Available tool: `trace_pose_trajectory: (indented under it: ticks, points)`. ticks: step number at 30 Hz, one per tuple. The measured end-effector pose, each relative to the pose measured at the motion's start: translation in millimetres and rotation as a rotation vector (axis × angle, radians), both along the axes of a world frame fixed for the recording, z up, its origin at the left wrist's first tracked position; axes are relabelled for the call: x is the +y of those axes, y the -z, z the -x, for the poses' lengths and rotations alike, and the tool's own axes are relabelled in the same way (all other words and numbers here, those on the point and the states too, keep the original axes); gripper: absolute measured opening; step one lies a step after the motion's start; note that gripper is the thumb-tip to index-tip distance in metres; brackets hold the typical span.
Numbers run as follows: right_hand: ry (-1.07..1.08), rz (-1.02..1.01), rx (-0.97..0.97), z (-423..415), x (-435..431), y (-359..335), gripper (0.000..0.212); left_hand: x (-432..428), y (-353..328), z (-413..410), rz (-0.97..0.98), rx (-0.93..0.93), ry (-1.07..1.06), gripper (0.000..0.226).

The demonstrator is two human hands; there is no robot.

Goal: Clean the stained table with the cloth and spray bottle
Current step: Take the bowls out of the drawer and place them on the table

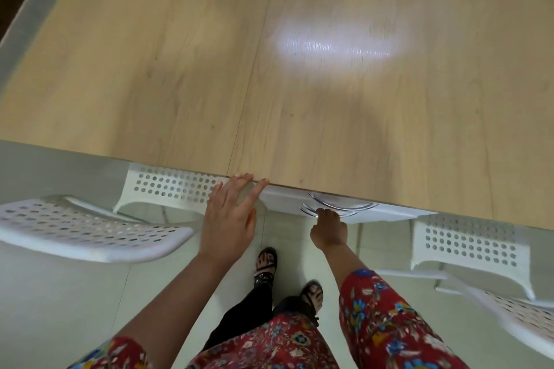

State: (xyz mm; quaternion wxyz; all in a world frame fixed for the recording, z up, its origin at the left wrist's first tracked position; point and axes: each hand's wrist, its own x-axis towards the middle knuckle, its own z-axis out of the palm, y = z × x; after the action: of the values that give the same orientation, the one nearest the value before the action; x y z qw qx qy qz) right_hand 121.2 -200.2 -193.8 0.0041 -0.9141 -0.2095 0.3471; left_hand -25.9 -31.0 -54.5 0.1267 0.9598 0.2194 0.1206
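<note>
Pale wood-grain laminate is filling most of the view: the desk (329,105) is stretching from edge to edge, with a thin seam (254,69) running from its far side to its near edge and a patch of glare (332,45) lying just right of that seam. Light tiled floor (60,302) is showing below the near edge.

White perforated chairs are standing around the desk: one chair back (168,186) is tucking under the near edge at the left, another chair back (467,246) is sitting at the right, and a chair seat (90,234) is lying in the left foreground.

A white drawer front (395,214) is sitting just under the near edge, right of the seam. Red floral sleeves (383,326) are covering the upper arms.

The left hand (227,219) is reaching forward with its fingers (239,181) straight and spread, their tips touching the desk's near edge and holding nothing. The right hand (329,231) is reaching under the edge, its fingers (325,213) curling round a curved chrome handle (344,207) on the drawer front. Motion blur is smearing the handle.

Two sandalled feet (265,263) are standing on the floor between the arms.
</note>
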Motion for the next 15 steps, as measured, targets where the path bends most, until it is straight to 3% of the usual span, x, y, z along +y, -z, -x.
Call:
trace_pose_trajectory:
  ticks: [4, 7, 15]
  points:
    - [0.019, 0.051, 0.106, 19.0, -10.6, -8.2, 0.046, 2.4, -1.0, 0.8, 0.011, 0.024, 0.006, 0.073]
    - [0.054, 0.040, 0.193, 49.6, -28.4, -14.8, 0.055, 1.9, -4.6, 1.8, 0.008, 0.065, 0.010, 0.075]
    - [0.048, 0.055, 0.275, 99.7, -68.4, -46.5, 0.058, -1.5, -16.1, 1.5, 0.003, 0.134, 0.034, 0.078]
